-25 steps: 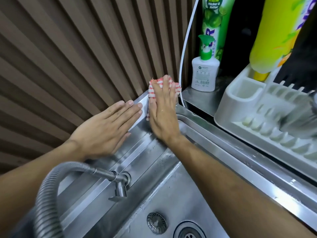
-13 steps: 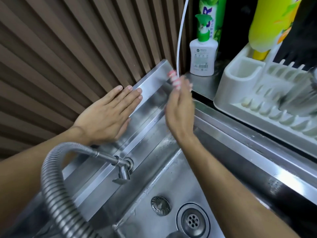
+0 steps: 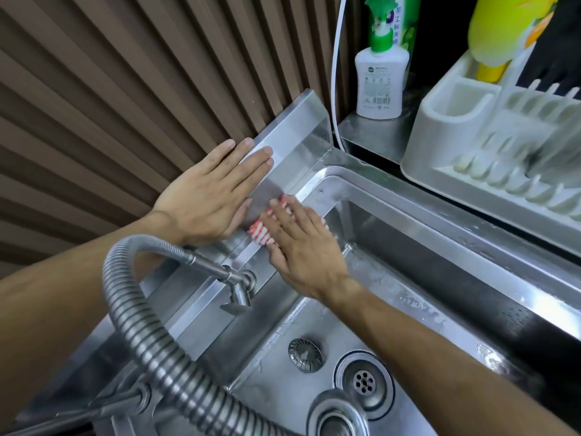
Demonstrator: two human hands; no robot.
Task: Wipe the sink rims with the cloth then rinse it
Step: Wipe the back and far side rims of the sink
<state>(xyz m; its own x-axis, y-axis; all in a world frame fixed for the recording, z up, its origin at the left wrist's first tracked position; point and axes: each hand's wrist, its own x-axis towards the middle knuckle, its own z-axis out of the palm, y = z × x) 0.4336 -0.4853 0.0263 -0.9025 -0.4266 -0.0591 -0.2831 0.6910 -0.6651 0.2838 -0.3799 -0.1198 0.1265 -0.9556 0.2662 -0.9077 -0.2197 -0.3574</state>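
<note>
Left hand: the left hand (image 3: 209,196) lies flat with straight fingers on the steel back panel (image 3: 294,130) of the sink, its fingertips reaching the ribbed brown wall (image 3: 125,89). It holds nothing.
Right hand: the right hand (image 3: 301,240) presses with straight, spread fingers on the cloth, palm down. It lies just beside the left hand.
Cloth: the red and white striped cloth (image 3: 261,232) is under the right hand, on the back rim (image 3: 311,187) of the sink, at the foot of the back panel. Only its edges show around the fingers.
Sink: the steel basin (image 3: 393,278) is wet. In its bottom there are a round strainer (image 3: 305,354) and an open drain (image 3: 364,382).
Tap: a ribbed metal hose (image 3: 151,325) bends from the lower edge up to a spout (image 3: 240,294), which hangs over the basin near the right wrist.
Other things: a white pump bottle with a green head (image 3: 380,77) stands on the ledge behind the sink corner. A thin white cable (image 3: 336,73) runs down beside it. A white dish rack (image 3: 490,146) stands to the right, with a yellow bottle (image 3: 500,33) behind it.
</note>
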